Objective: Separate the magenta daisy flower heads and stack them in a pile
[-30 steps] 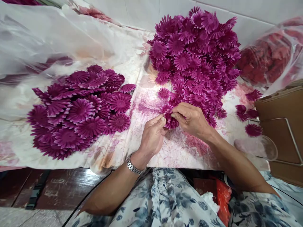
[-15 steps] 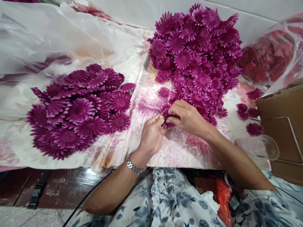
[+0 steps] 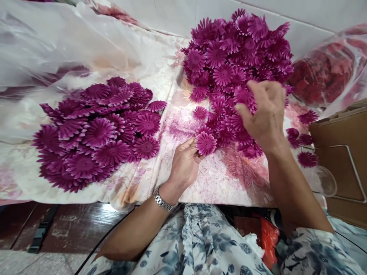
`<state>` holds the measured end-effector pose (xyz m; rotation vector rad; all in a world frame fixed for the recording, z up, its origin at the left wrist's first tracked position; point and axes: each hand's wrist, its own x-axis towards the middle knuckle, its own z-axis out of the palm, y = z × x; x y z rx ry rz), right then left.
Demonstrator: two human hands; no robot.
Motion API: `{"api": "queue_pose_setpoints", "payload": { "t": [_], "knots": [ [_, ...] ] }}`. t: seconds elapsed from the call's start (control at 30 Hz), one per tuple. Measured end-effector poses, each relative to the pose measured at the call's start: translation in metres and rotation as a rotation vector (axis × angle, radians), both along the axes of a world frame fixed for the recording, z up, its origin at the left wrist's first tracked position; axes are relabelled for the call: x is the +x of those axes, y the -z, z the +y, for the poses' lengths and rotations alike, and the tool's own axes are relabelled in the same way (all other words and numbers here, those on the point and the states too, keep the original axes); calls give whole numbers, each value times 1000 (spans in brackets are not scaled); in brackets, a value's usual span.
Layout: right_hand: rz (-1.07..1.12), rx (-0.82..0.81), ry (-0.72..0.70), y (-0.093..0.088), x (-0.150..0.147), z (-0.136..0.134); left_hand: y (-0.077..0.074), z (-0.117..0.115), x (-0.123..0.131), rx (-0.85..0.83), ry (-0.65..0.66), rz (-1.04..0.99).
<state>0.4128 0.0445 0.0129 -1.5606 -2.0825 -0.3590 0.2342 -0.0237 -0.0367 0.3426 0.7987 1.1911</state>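
My left hand, with a metal watch on its wrist, pinches the edge of a purple fabric flower held a little above the cloth. My right hand is over the large heap of purple flowers, with thumb and fingers apart around some blooms. Nothing shows lifted in it. To the left lies a lower pile of wider, layered purple flowers. A single small flower rests at the near left edge of the large heap.
A floral cloth dusted with purple specks covers the table. Clear plastic sheeting lies at the back left. On the right are a bag of red petals, a cardboard box, a clear plastic cup and several loose flowers.
My right hand has left the flower in my left hand and moved right and away, over the large heap, its fingers opening. My left hand keeps its flower, now facing up in full view.
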Motion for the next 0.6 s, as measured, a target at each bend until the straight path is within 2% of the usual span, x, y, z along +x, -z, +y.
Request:
{"api": "queue_pose_setpoints", "payload": {
  "t": [0.1,0.17,0.33,0.47,0.6],
  "knots": [
    [15,-261,-412,13,-24,-21,1,1,1,-11,5,-12],
    [45,-312,-545,23,-38,-32,3,0,1,-20,-3,8],
    [32,-173,-534,34,-43,-37,6,-1,2,0,-24,57],
    [103,-62,-458,27,-36,-35,4,0,3,1,-45,52],
    [152,-22,-386,16,-31,-31,4,0,2,43,-83,51]
  ]
}}
